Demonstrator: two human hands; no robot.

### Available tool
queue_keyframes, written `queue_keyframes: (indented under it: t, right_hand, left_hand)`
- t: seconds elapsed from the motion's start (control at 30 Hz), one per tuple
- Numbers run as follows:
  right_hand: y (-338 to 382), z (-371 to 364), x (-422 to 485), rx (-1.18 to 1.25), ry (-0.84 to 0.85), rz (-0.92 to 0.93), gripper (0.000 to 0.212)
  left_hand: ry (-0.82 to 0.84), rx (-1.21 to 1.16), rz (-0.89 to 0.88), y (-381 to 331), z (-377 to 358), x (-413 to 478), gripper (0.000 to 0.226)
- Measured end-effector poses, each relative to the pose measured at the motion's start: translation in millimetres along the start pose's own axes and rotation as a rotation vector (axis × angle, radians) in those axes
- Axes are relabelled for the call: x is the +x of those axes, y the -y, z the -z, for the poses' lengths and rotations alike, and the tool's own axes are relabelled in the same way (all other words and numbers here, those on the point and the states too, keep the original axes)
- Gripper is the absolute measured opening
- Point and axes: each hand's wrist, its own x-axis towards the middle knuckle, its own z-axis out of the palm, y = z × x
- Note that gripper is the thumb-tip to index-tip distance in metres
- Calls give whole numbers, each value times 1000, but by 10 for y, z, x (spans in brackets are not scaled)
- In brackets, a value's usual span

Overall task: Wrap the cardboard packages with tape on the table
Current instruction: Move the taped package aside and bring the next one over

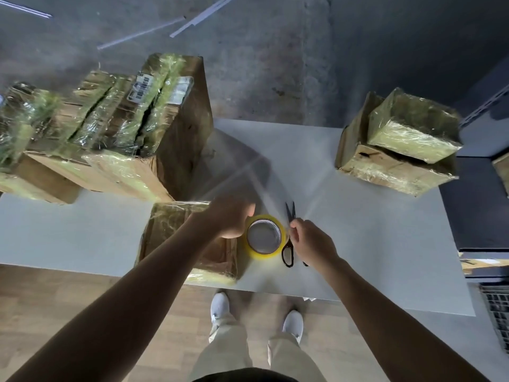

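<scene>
View from above the white table (358, 230). The tape roll (264, 255) lies flat near the front edge, core empty. At its 9 o'clock, touching it, sits the nearest package (165, 230), already filmed over. The left hand (231, 219) rests at the roll's 10 o'clock, we judge to steady it; its fingers are hidden, so we cannot tell its grip. At 3 o'clock the right hand (311, 241) pinches the scissors (289, 213) near the pivot, blades toward 12 o'clock, probably for cutting. Wrapped boxes (124, 139) stand at the table's 10 o'clock, and a stacked pair (399, 144) at 2 o'clock. All are closed, contents unseen.
</scene>
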Motion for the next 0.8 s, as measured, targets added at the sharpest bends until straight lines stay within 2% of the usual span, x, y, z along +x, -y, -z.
queue_keyframes:
  t: [0.07,0.2,0.3,0.43,0.5,0.57,0.67,0.73,0.8]
  right_hand:
    - [-24,-46,-69,-28,7,-77,24]
    - [59,-194,-182,-105,84,-166,37]
    - [144,-231,-140,-193,46,-263,28]
    - [96,-180,-111,-196,88,-309,27]
    - [23,-108,-108,-127,92,-303,27]
    - [-63,-18,-60,-8,118,-278,26]
    - [-113,87,13,348,132,-274,22]
    - [-59,127,44,545,115,-270,20]
    - [16,152,67,629,99,-254,22]
  left_hand:
    - [-82,27,12,18,-82,-17,32]
    - [-142,120,36,5,-196,-47,28]
    - [-168,189,53,-64,-244,-77,31]
    - [-198,-16,118,13,-173,-69,53]
    - [-145,-109,113,140,-62,-83,57]
    - [-19,-117,76,252,57,-128,59]
    - [142,-116,54,358,159,-162,69]
    - [139,-133,61,384,160,-148,71]
    - [113,-134,62,390,129,-133,70]
